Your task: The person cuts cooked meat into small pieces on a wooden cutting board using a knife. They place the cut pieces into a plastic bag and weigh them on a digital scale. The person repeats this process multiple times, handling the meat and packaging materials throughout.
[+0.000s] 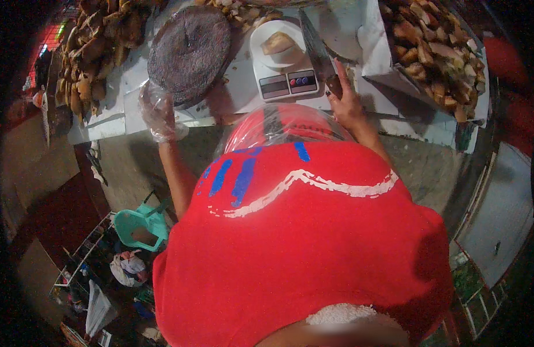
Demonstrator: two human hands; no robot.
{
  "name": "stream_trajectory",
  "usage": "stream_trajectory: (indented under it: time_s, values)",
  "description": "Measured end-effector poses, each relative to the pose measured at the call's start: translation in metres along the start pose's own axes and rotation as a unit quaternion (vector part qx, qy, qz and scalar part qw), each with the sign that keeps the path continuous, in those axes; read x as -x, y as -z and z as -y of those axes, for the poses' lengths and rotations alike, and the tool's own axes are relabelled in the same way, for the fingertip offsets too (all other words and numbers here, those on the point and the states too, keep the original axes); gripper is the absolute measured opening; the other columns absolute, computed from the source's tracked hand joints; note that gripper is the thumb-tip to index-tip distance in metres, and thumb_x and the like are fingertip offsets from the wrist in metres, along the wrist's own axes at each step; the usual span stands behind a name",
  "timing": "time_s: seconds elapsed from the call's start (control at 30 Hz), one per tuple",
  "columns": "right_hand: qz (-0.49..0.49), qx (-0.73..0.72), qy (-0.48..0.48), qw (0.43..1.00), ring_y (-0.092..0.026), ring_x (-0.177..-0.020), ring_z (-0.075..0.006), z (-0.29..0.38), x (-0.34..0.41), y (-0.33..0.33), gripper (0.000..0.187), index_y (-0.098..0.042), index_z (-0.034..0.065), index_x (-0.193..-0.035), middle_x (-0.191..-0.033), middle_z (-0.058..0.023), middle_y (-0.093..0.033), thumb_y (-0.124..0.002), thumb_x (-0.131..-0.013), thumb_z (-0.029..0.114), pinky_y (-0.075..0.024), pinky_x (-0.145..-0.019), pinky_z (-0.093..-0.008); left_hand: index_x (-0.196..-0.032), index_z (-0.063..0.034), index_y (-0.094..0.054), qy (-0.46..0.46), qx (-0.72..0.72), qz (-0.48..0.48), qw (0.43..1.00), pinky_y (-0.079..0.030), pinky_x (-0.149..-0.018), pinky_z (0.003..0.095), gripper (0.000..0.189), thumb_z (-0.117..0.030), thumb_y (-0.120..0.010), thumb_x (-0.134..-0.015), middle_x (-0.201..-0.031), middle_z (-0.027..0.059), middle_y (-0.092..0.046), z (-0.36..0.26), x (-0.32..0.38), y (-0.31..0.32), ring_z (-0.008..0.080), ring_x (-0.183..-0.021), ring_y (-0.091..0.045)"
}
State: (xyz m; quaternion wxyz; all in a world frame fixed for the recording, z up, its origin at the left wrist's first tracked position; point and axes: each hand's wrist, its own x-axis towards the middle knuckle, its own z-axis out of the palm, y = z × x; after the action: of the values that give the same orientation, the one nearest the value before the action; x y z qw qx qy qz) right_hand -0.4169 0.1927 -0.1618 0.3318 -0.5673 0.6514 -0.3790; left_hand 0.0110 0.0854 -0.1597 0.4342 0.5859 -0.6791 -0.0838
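Note:
My left hand point(156, 108), in a clear plastic bag or glove, is at the near left edge of a round dark chopping block point(188, 54); its fingers are partly hidden. My right hand point(347, 102) is around the dark handle of a cleaver or broad knife point(316, 43), whose blade points away from me, with the index finger stretched along it. Between the hands stands a white kitchen scale point(267, 71) with a piece of light brown food point(277, 43), perhaps cooked meat, on its round pan.
Brown meat pieces point(91, 52) are heaped at the left, cut chunks point(436, 56) fill a white-walled tray point(377, 43) at the right, and more bits point(245, 13) lie behind the scale. A plastic-covered red item point(288, 121) is against the table's near edge. A green plastic chair point(141, 225) stands lower left.

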Motion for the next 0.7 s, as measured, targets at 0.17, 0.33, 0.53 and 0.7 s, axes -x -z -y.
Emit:
stream_trajectory:
  time_s: [0.17, 0.33, 0.53, 0.7]
  values:
    - [0.038, 0.020, -0.131, 0.990, -0.050, -0.046, -0.0151, -0.005, 0.005, 0.002, 0.062, -0.026, 0.0161, -0.142, -0.075, -0.0097, -0.061, -0.055, -0.087, 0.012, -0.0435, -0.043, -0.0322, -0.124, -0.0039, -0.048, 0.178, 0.208, 0.108, 0.956, -0.047, -0.083, 0.0338, 0.051, -0.019, -0.065, -0.079, -0.116, 0.0107, -0.054, -0.046, -0.018, -0.060, 0.0259, -0.103, -0.053]
    - [0.008, 0.018, -0.161, 0.987, -0.058, -0.050, -0.0176, -0.028, 0.012, -0.001, 0.063, -0.026, 0.0109, -0.142, -0.090, -0.0139, -0.061, -0.057, -0.087, 0.016, -0.0480, -0.047, -0.0328, -0.128, -0.0065, -0.043, -0.166, 0.010, 0.286, 0.944, -0.037, -0.098, 0.0416, 0.060, -0.023, -0.068, -0.076, -0.125, 0.0168, -0.049, -0.103, -0.025, -0.147, 0.0347, -0.115, -0.045]
    - [-0.035, -0.028, -0.214, 0.976, -0.065, -0.071, -0.0238, -0.051, 0.038, 0.024, 0.066, -0.026, 0.0064, -0.142, -0.134, -0.0202, -0.043, -0.057, -0.085, 0.013, -0.0547, -0.060, -0.0346, -0.116, -0.0066, -0.055, -0.242, -0.088, 0.391, 0.884, -0.043, -0.089, 0.0442, 0.044, -0.035, -0.058, -0.082, -0.114, 0.0203, -0.057, -0.117, -0.025, -0.226, 0.0370, -0.106, -0.053]
    - [-0.082, -0.080, -0.283, 0.952, -0.055, -0.107, -0.0319, -0.067, 0.066, 0.011, 0.064, -0.032, 0.0016, -0.138, -0.137, -0.0205, -0.040, -0.060, -0.083, 0.015, -0.0456, -0.091, -0.0406, -0.109, -0.0048, -0.057, -0.251, 0.002, 0.500, 0.829, -0.049, -0.077, 0.0399, 0.039, -0.034, -0.059, -0.084, -0.108, 0.0134, -0.061, -0.157, -0.073, -0.237, 0.0298, -0.095, -0.060]
